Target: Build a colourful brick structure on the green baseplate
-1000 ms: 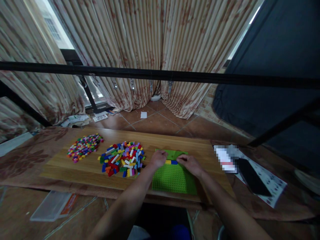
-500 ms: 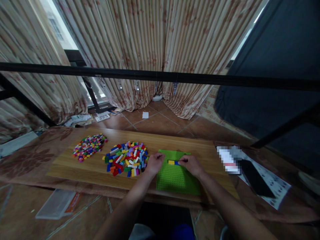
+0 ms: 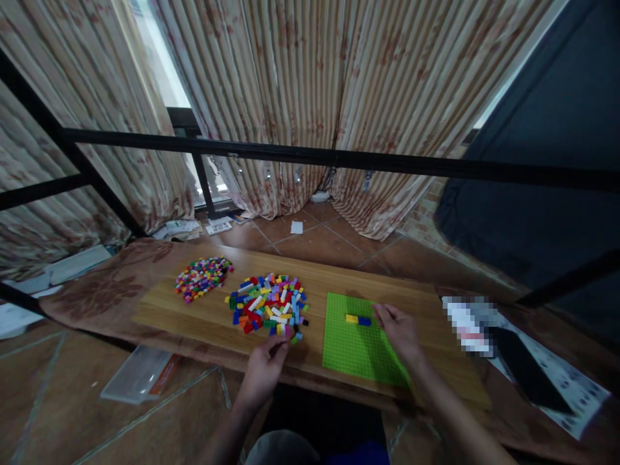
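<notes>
A green baseplate (image 3: 349,352) lies on the wooden board (image 3: 213,310). On it stand a yellow brick (image 3: 351,318) and a blue brick (image 3: 364,321), joined in a row. My right hand (image 3: 400,330) rests on the plate's right side just beside the blue brick, its fingers curled with nothing seen in them. My left hand (image 3: 264,365) is at the near edge of the pile of mixed long bricks (image 3: 268,307), fingertips pinched on something I cannot make out.
A heap of small coloured studs (image 3: 202,278) lies at the board's left. A dark phone (image 3: 526,368) on printed paper sits to the right. A black metal bar (image 3: 339,158) crosses in front of curtains. A clear plastic box (image 3: 138,382) lies on the floor.
My left hand has left the green plate and dropped back left to the near edge of the brick pile. My right hand has eased off the blue brick. The camera has swung left.
</notes>
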The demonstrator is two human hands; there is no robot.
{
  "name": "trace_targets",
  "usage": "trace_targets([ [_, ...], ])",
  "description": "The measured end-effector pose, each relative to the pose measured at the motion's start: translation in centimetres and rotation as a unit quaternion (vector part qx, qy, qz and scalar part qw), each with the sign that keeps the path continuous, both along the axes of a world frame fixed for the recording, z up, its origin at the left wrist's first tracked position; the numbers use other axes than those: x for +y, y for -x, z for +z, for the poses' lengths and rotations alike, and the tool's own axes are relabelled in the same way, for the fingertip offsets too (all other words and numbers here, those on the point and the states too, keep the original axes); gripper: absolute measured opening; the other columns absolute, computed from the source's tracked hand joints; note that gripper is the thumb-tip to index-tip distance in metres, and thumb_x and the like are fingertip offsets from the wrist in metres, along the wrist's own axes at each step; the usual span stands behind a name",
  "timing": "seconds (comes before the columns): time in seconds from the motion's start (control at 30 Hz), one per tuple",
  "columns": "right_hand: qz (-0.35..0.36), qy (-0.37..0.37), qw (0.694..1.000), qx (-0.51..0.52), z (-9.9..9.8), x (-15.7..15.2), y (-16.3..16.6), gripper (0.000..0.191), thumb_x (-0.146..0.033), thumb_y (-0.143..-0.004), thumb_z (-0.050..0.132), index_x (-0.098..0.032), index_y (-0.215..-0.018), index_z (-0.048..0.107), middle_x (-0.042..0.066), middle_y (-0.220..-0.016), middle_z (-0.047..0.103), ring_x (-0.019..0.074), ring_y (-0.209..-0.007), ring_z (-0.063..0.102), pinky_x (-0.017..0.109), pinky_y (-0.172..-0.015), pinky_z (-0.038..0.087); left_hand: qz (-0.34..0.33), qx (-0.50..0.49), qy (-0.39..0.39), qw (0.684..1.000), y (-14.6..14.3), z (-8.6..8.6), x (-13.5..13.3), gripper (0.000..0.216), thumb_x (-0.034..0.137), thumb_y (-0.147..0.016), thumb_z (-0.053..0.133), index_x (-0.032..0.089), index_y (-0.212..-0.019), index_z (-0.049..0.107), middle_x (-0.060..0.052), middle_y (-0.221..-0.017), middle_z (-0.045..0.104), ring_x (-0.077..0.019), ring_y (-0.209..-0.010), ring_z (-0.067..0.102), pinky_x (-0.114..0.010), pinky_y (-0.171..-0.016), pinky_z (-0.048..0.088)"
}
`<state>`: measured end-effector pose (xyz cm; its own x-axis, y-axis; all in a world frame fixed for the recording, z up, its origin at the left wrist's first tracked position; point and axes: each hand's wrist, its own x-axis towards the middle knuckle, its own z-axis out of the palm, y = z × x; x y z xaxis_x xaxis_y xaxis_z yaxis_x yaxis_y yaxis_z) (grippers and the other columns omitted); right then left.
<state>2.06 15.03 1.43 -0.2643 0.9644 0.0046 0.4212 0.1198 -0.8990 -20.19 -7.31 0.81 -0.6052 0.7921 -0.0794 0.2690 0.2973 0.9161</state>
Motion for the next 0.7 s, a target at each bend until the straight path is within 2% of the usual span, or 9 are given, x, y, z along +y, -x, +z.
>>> trace_targets([
  [0.17, 0.081, -0.011, 0.996, 0.031, -1.0, -7.6, 3.8, 0.044, -0.056, -0.084, 0.05, -0.019, -0.091, 0.072, 0.009, -0.086, 0.073, 0.024, -0.08, 0.067, 0.034, -0.073, 0.051, 0.026, 0.055, 0.004, 0.998, -0.1, -1.0, -0.7, 0.022, 0.017, -0.079, 0.056, 0.019, -0.096, 0.069, -0.006, -0.1, 0.072, -0.02, -0.097, 0.067, -0.032, -0.09, 0.051],
  [0.3, 0.167, -0.054, 0.984, -0.021, -1.8, -11.9, 6.5, 0.031, -0.043, -0.089, 0.048, -0.023, -0.092, 0.07, 0.008, -0.094, 0.073, 0.0233, -0.088, 0.067, 0.034, -0.08, 0.051, 0.034, 0.09, 0.021, 0.995, 0.0, -1.1, -0.7, 0.026, 0.009, -0.076, 0.059, 0.019, -0.097, 0.068, -0.005, -0.099, 0.071, -0.0186, -0.093, 0.067, -0.032, -0.087, 0.052],
  [0.47, 0.229, -0.131, 0.957, -0.121, -1.8, -13.4, 9.0, 0.02, -0.032, -0.088, 0.051, -0.025, -0.098, 0.066, 0.005, -0.094, 0.068, 0.0217, -0.085, 0.065, 0.035, -0.079, 0.049, 0.051, 0.128, 0.03, 0.99, 0.8, -1.0, -1.3, 0.024, 0.009, -0.076, 0.059, 0.018, -0.097, 0.066, -0.006, -0.097, 0.068, -0.0197, -0.09, 0.066, -0.034, -0.085, 0.052],
  [0.6, 0.246, -0.198, 0.933, -0.175, -2.1, -13.8, 10.8, 0.012, -0.028, -0.084, 0.057, -0.026, -0.093, 0.065, 0.004, -0.091, 0.067, 0.0239, -0.088, 0.063, 0.036, -0.079, 0.048, 0.07, 0.131, 0.029, 0.988, 1.3, -0.8, -1.5, 0.023, 0.009, -0.077, 0.057, 0.018, -0.097, 0.063, -0.007, -0.1, 0.066, -0.0193, -0.09, 0.064, -0.033, -0.083, 0.051],
  [0.7, 0.25, -0.218, 0.926, -0.181, -2.5, -13.6, 11.7, 0.012, -0.024, -0.087, 0.053, -0.026, -0.09, 0.064, 0.005, -0.09, 0.068, 0.0236, -0.089, 0.062, 0.035, -0.081, 0.046, 0.068, 0.132, 0.053, 0.987, 1.6, -0.5, -1.3, 0.022, 0.01, -0.079, 0.057, 0.018, -0.099, 0.06, -0.007, -0.099, 0.065, -0.0197, -0.091, 0.064, -0.032, -0.083, 0.05],
])
